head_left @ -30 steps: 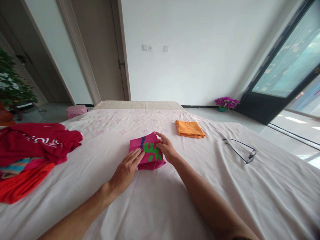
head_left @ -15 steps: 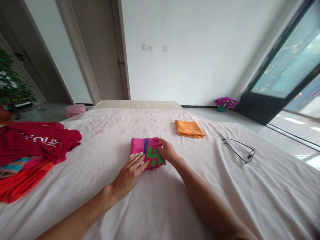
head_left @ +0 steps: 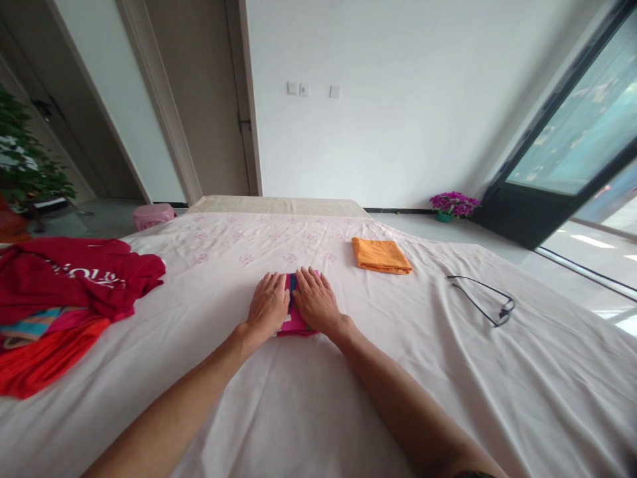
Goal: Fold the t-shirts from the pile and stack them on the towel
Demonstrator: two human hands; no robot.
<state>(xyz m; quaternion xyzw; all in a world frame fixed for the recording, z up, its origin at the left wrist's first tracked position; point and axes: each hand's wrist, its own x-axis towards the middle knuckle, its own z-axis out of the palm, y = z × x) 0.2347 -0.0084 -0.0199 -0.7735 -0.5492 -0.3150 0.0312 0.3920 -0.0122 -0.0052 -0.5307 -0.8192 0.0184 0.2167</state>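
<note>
Well left of our fingers, we had a dark red garment (head_left: pixel 74 275) heaped with a bright red one (head_left: pixel 50 362). Our left hand (head_left: pixel 269 302) lay palm down, its fingers straight and flat over the folded pink cloth (head_left: pixel 294 325), which sat directly beneath both hands' fingers on the pale sheet (head_left: pixel 283 405). Our right hand (head_left: pixel 317 302) rested likewise, fingers extended. Right of those fingers we had a folded orange cloth (head_left: pixel 381 256) and, farther right, dark-framed glasses (head_left: pixel 506 311).

White "O" lettering (head_left: pixel 82 271) on dark-red garment (head_left: pixel 79 293)
</note>
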